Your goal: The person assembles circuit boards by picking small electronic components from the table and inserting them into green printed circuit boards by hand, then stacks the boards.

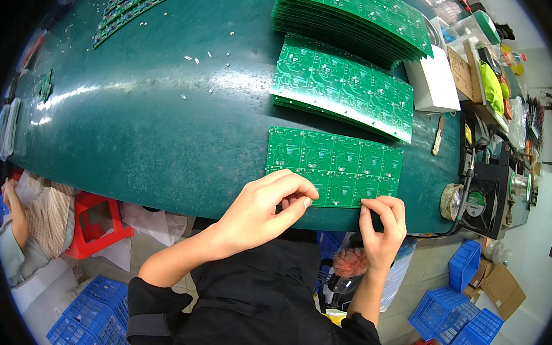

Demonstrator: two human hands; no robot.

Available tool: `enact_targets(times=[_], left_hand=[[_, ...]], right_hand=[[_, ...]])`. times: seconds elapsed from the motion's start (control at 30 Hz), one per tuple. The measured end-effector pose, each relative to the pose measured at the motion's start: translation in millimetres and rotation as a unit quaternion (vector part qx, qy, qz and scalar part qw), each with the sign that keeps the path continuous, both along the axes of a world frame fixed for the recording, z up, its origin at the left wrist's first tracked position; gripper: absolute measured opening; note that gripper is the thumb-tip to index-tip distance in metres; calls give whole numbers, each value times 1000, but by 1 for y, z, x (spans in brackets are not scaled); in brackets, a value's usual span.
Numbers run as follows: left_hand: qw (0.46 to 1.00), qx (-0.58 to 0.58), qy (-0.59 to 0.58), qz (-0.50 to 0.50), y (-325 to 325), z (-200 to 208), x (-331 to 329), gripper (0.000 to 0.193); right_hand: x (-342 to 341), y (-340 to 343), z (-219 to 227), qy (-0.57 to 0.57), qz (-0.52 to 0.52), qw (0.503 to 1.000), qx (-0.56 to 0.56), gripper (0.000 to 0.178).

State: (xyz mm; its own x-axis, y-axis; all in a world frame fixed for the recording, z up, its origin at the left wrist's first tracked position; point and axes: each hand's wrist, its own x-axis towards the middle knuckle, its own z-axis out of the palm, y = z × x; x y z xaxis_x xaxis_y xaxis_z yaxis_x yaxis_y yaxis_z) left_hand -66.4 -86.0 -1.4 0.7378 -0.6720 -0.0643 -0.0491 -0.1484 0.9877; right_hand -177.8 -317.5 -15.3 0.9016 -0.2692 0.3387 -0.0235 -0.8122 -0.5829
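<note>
A green circuit board panel [347,156], divided into several repeating sections, lies flat near the table's front edge. Over its near edge, left of the middle, my left hand [267,204] has thumb and forefinger pinched. Whatever lies between those fingertips is too small to make out. My right hand [383,227] is also pinched, with its fingertips at the same edge further right. What it grips, if anything, is hidden. Just beyond the panel rests a low stack of like panels [343,82], and behind that rises a taller stack [365,15].
Small pale parts [197,61] are scattered on the green table [166,129]. Assembled boards [135,9] lie far left. At right are a white box [435,81], a tape roll [450,201] and a black fan unit [484,199]. Another person's arm [15,212] shows at left.
</note>
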Motion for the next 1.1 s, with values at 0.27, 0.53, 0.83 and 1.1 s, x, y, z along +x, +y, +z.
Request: enact_targets(times=[0.27,0.53,0.83,1.1], left_hand=[[1000,-6,10,6,1,-2,1,12],[1000,-8,9,7,1,-3,-1,12],[1000,-5,8,9,1,-4,-1,12],[1000,2,22,11,-1,-2,-2,14]], right_hand=[[1,-1,1,-7,7,1000,-5,21],[1,1,0,-17,12,1000,-17,23],[2,5,2,-32,24,999,-33,25],[3,10,0,-48,8,997,-52,22]])
